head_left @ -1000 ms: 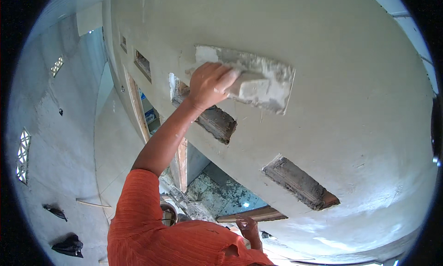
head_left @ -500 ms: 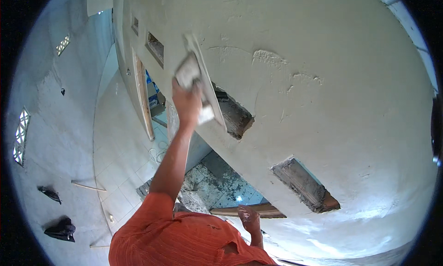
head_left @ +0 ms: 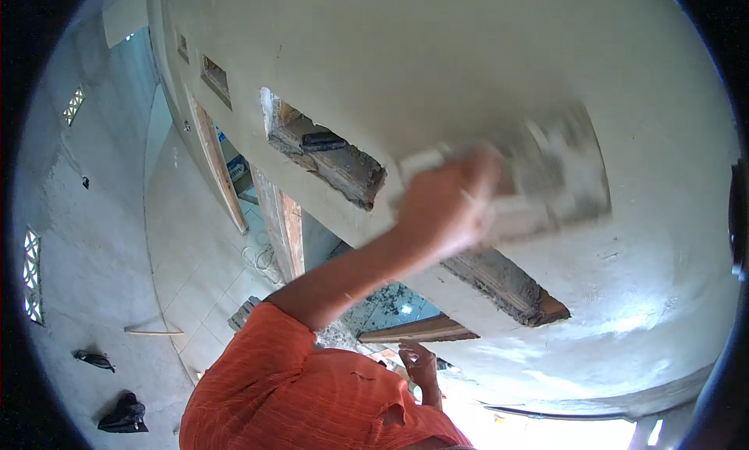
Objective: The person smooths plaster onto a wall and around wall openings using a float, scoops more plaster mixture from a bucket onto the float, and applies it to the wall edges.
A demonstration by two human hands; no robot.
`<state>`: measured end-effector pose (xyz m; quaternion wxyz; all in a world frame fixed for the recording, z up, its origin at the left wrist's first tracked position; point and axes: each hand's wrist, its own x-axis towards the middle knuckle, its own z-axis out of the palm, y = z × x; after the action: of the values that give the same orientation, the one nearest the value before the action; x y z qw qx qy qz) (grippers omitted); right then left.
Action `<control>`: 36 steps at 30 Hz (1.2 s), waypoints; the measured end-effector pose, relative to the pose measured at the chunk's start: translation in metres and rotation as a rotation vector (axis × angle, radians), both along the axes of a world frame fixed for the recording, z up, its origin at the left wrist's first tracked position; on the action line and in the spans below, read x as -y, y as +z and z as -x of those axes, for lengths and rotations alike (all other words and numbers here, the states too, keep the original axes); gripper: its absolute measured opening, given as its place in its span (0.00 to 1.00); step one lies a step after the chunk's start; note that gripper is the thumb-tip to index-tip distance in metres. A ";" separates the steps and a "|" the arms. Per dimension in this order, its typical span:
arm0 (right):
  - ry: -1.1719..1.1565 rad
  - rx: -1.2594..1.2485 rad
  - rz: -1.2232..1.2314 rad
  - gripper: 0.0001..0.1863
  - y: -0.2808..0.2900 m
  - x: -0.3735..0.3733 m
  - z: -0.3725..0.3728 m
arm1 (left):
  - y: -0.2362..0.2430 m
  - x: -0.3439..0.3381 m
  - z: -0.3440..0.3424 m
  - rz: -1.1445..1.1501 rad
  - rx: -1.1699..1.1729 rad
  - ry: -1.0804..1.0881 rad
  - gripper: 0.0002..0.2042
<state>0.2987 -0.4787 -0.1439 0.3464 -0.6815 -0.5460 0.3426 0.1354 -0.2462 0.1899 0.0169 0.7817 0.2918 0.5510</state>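
Note:
My left hand is raised and shut on the handle of a plastering trowel, which is blurred by motion. The trowel's flat blade lies against the smooth grey plastered wall. It sits between two rough rectangular openings with bare brick edges, one at the upper left and one below. My orange sleeve runs up from the lower edge. My right hand hangs low near my chest with fingers loosely curled. What it holds, if anything, is hidden.
A wooden door frame stands left of the openings, with a pale tiled floor beyond. Dark bundles and a thin stick lie on the floor at the left. Patterned vent blocks pierce the far wall.
My left hand has swept the trowel rightward across the wall, from beside the upper opening to the area between the two openings. The view has shifted with it.

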 end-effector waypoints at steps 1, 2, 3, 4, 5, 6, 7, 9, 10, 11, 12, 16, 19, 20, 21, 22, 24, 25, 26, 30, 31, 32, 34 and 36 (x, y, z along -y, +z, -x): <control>0.004 0.027 -0.017 0.16 -0.003 0.000 -0.004 | -0.014 0.016 -0.019 0.000 -0.062 -0.075 0.21; 0.019 0.069 -0.040 0.15 -0.010 0.002 -0.010 | -0.028 0.033 -0.036 -0.009 -0.117 -0.157 0.21; -0.009 0.008 -0.039 0.17 0.002 0.001 -0.009 | -0.045 0.046 -0.047 -0.019 -0.174 -0.251 0.21; -0.014 0.025 -0.046 0.17 0.008 0.000 -0.008 | -0.066 0.054 -0.048 -0.016 -0.178 -0.249 0.21; -0.027 0.044 -0.054 0.17 0.011 0.001 -0.009 | -0.087 0.060 -0.048 0.009 -0.210 -0.332 0.24; -0.046 0.045 -0.060 0.17 0.010 0.003 -0.011 | -0.098 0.063 -0.048 0.032 -0.239 -0.421 0.27; -0.055 0.044 -0.060 0.17 0.013 0.004 -0.013 | -0.100 0.064 -0.039 0.031 -0.241 -0.430 0.27; -0.103 0.021 -0.026 0.15 0.016 0.007 -0.009 | -0.107 0.061 -0.006 -0.044 -0.114 -0.384 0.27; -0.085 0.083 -0.074 0.15 0.012 0.009 -0.011 | -0.101 0.058 0.011 -0.018 -0.110 -0.297 0.27; -0.094 -0.003 -0.102 0.15 0.007 0.014 -0.011 | -0.093 0.048 0.024 0.008 -0.108 -0.209 0.27; -0.094 0.027 -0.070 0.15 0.004 0.016 -0.012 | -0.095 0.033 0.033 0.014 -0.033 -0.089 0.25; -0.054 0.025 -0.004 0.17 0.006 0.019 -0.003 | -0.080 -0.014 0.029 -0.038 0.205 0.219 0.21; -0.026 -0.007 -0.027 0.17 0.000 0.020 -0.002 | -0.095 -0.030 0.011 -0.053 0.315 0.238 0.21; -0.038 -0.035 -0.050 0.16 -0.003 0.023 -0.001 | -0.113 -0.029 0.002 0.040 0.209 0.226 0.23; -0.029 -0.035 -0.039 0.16 -0.003 0.025 -0.001 | -0.129 -0.023 -0.001 0.139 0.097 0.220 0.26; -0.033 0.011 -0.024 0.16 -0.002 0.029 -0.002 | -0.140 -0.010 -0.009 0.129 0.019 0.162 0.26; -0.028 0.067 0.022 0.16 0.002 0.032 -0.003 | -0.156 0.021 -0.019 0.139 -0.049 0.002 0.27; -0.038 -0.010 0.028 0.16 0.000 0.035 -0.005 | -0.162 0.037 -0.024 0.153 -0.034 -0.110 0.27; -0.019 0.020 0.050 0.16 0.004 0.032 -0.005 | -0.172 0.049 -0.022 0.200 0.022 -0.126 0.27; -0.017 0.040 0.078 0.17 0.014 0.019 -0.007 | -0.215 0.078 0.006 0.459 0.376 -0.115 0.28; -0.011 0.046 0.080 0.17 0.016 0.013 -0.007 | -0.217 0.078 0.011 0.613 0.594 -0.091 0.28; -0.012 0.065 0.064 0.17 0.020 0.012 -0.008 | -0.206 0.077 0.008 0.618 0.599 -0.112 0.28; 0.010 0.075 0.051 0.18 0.022 0.009 -0.001 | -0.171 0.063 0.016 0.691 0.930 -0.009 0.26; 0.010 0.087 0.034 0.18 0.022 0.006 0.003 | -0.160 0.040 0.011 0.696 0.965 -0.033 0.25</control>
<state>0.2954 -0.4848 -0.1214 0.3090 -0.6987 -0.5582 0.3236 0.1241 -0.2860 0.0299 0.4115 0.3960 0.4025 0.7155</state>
